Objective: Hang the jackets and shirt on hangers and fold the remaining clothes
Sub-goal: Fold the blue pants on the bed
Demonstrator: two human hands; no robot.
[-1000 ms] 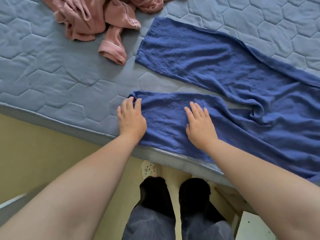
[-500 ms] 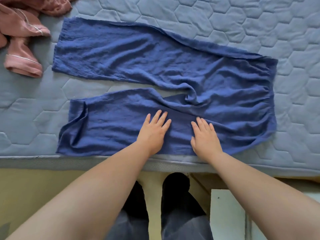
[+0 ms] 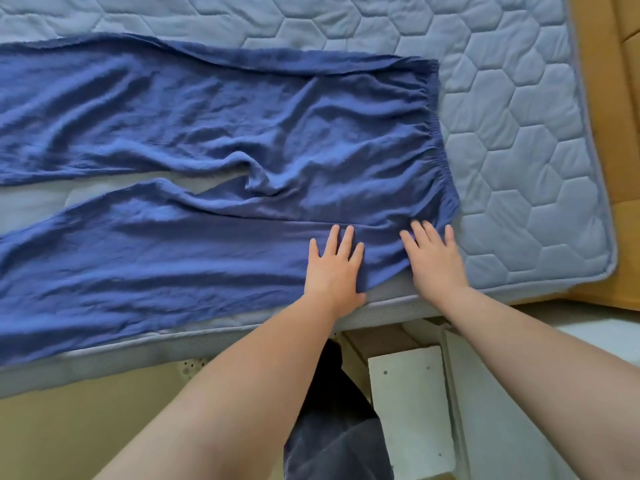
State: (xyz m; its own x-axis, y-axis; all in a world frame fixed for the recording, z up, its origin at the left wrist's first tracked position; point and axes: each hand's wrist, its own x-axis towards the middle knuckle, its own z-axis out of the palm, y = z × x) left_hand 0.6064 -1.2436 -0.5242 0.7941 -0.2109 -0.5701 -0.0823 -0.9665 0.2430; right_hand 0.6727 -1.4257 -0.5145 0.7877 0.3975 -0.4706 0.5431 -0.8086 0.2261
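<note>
L hand, R hand, forearms bare to frame edge. Worn trousers dk grey-blue; footwear blk.

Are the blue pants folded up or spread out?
Spread out. The pants lie flat on the mattress, legs apart, nothing doubled over. The left hand and right hand press flat near the waistband.

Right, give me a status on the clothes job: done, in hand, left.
Done: the blue trousers lie spread out on the mattress, legs apart. In hand: the left hand and right hand press flat on the near side by the waistband, smoothing it. Left: the trousers carry no fold yet; no hangers, jackets or shirt are in view, so that part cannot be judged.
</note>
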